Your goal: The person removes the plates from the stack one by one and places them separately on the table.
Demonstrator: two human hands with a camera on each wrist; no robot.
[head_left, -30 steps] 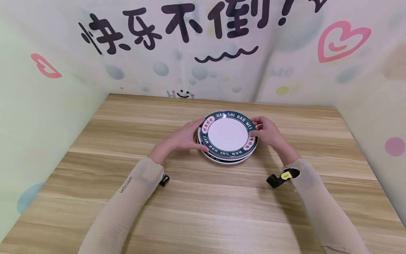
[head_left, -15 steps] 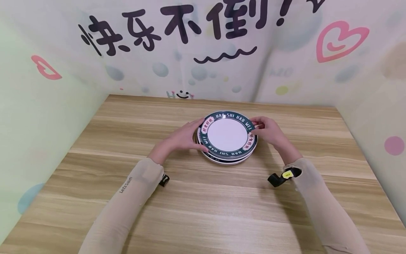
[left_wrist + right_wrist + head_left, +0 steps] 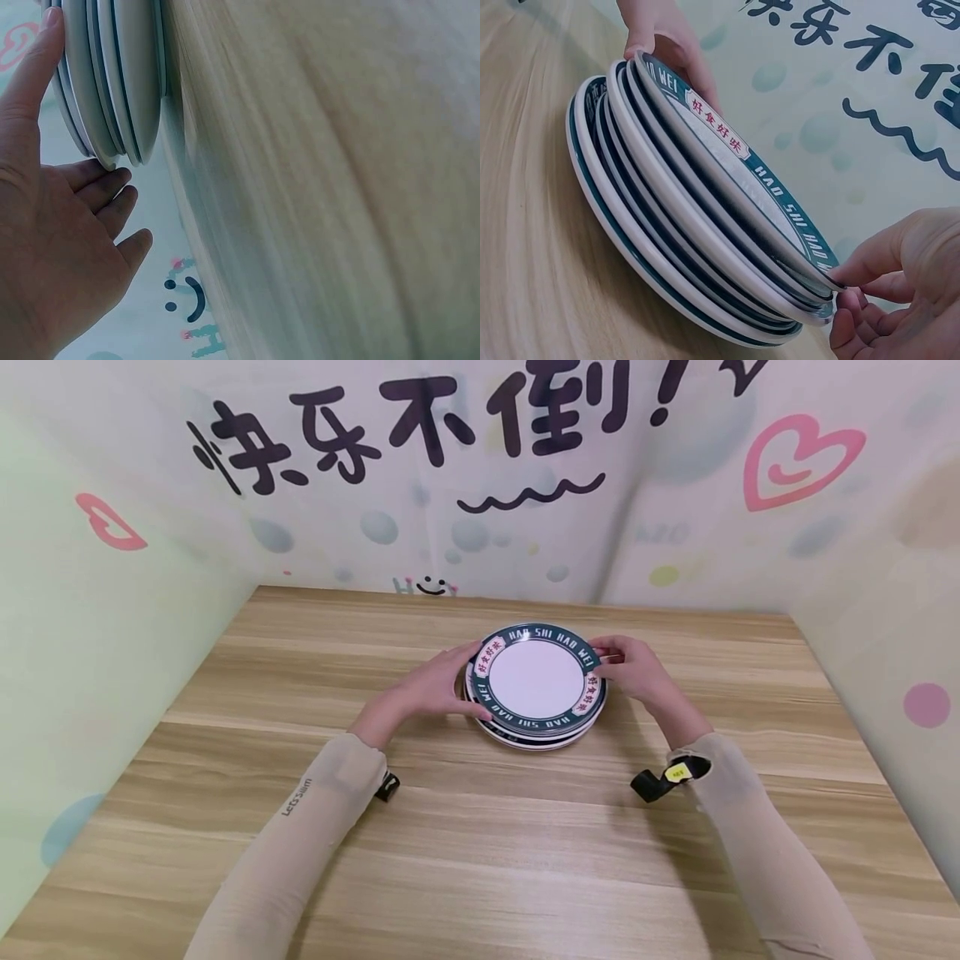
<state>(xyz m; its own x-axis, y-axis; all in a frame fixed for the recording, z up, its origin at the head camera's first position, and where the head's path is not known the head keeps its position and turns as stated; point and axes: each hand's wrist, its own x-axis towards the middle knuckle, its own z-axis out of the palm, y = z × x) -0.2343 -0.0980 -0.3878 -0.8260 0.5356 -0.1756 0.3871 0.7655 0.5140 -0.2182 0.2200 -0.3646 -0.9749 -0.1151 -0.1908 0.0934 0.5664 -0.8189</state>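
Observation:
A stack of several round plates (image 3: 536, 681) stands on the table, the top one white with a green lettered rim. In the right wrist view the stacked plates (image 3: 682, 217) sit unevenly, the upper ones offset from the lower ones. My left hand (image 3: 431, 683) rests against the left side, thumb and fingers spread along the edges. In the left wrist view its thumb lies at the top rim and its fingertips touch the plates' edges (image 3: 112, 82). My right hand (image 3: 637, 670) pinches the top plate's right rim, the thumb above and fingers at the edge (image 3: 900, 289).
The wood-grain table (image 3: 480, 843) extends around the stack. A printed cloth backdrop (image 3: 315, 527) with lettering rises behind the table and along both sides. Black straps hang at both wrists, the right strap (image 3: 656, 783) close above the tabletop.
My right thumb has drawn back slightly toward the plate's right edge. The left hand and the stack have stayed in nearly the same place.

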